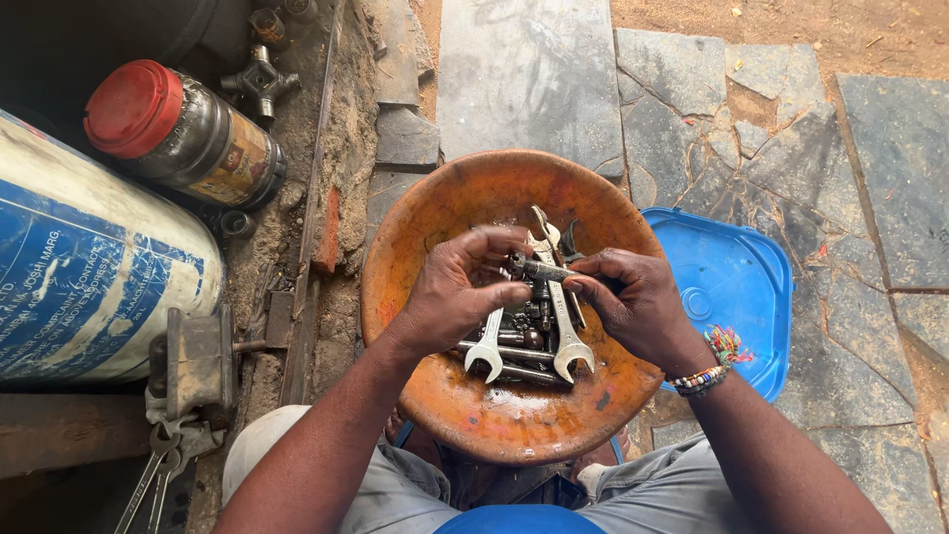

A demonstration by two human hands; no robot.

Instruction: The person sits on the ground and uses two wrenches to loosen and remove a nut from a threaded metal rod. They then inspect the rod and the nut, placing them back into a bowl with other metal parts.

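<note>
An orange, oily round basin (435,213) rests between my knees. Inside it lie open-ended spanners (570,348), bolts and other small metal parts in dark liquid. My left hand (455,292) and my right hand (633,302) meet over the middle of the basin. Both pinch a short dark metal bolt-like part (539,269), the left hand at its left end, the right hand at its right end. A beaded bracelet (704,376) is on my right wrist.
A blue plastic lid (736,287) lies right of the basin on cracked stone paving. At left lie a blue-and-white drum (89,287), a dark jar with a red cap (178,133), a metal cross joint (259,84) and spanners (158,475) by a metal block.
</note>
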